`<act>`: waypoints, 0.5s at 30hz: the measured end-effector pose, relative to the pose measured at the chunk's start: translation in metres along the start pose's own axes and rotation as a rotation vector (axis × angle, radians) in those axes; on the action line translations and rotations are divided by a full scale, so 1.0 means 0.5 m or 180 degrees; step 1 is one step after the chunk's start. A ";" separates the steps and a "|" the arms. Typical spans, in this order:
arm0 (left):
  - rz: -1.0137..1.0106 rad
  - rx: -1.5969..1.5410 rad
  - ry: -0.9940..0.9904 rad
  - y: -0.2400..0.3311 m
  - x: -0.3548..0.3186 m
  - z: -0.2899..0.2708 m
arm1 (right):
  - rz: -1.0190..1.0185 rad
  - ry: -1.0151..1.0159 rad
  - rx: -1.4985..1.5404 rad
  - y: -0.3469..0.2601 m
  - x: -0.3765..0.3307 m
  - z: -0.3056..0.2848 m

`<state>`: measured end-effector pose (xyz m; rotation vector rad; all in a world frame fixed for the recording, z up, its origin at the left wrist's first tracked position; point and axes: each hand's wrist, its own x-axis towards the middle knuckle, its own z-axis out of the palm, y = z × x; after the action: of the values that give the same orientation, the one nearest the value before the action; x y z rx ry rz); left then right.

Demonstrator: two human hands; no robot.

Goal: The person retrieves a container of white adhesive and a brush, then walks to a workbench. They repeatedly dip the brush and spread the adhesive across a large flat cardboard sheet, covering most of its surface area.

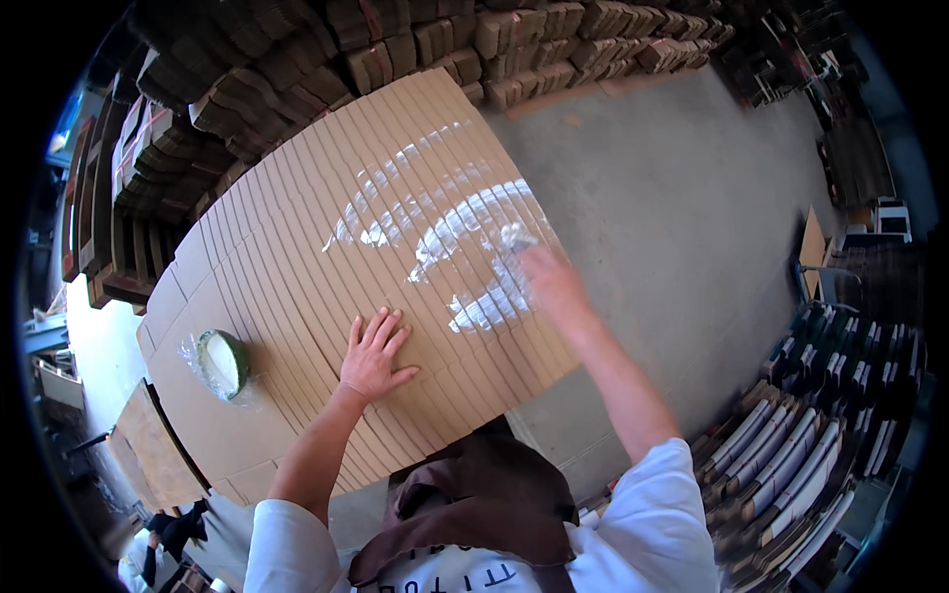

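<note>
Many brown cardboard sheets (297,267) lie fanned out before me, overlapping so that their edges make narrow parallel strips. Curved streaks of wet white paste (474,217) cross their right half. My left hand (371,358) rests flat on the strips, fingers spread, holding nothing. Over at the right edge, my right hand (546,275) is closed around what looks like a brush (516,237), its end coated in white; motion blurs it and hides its handle. Left of my left hand, a green bowl (225,364) of white paste stands on the cardboard with clear plastic around its rim.
Bundled cardboard stacks (524,59) line the back. Wooden pallets (133,262) stand at the left. More stacked bundles (781,465) fill the lower right, with grey concrete floor (682,198) beside the work surface. Another person (148,553) shows partly at the lower left.
</note>
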<state>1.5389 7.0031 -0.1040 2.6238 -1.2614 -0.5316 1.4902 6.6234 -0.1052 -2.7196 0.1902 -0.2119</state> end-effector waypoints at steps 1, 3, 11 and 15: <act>-0.0009 0.0022 -0.0010 0.000 -0.009 0.001 | 0.0035 0.0000 -0.0017 -0.001 -0.009 -0.006; -0.0012 0.0019 -0.0012 0.002 -0.004 -0.002 | 0.1051 0.0408 0.0530 0.057 0.008 -0.060; 0.0029 -0.0092 0.0360 0.012 -0.003 -0.003 | 0.2684 0.2666 0.5026 0.123 -0.165 -0.076; 0.0602 0.0241 0.0574 0.122 0.036 0.021 | 0.2216 0.2674 0.4519 0.163 -0.224 -0.044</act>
<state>1.5017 6.9509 -0.0989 2.5081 -1.4748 -0.2152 1.3684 6.5589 -0.1315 -0.9601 0.8051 -0.8484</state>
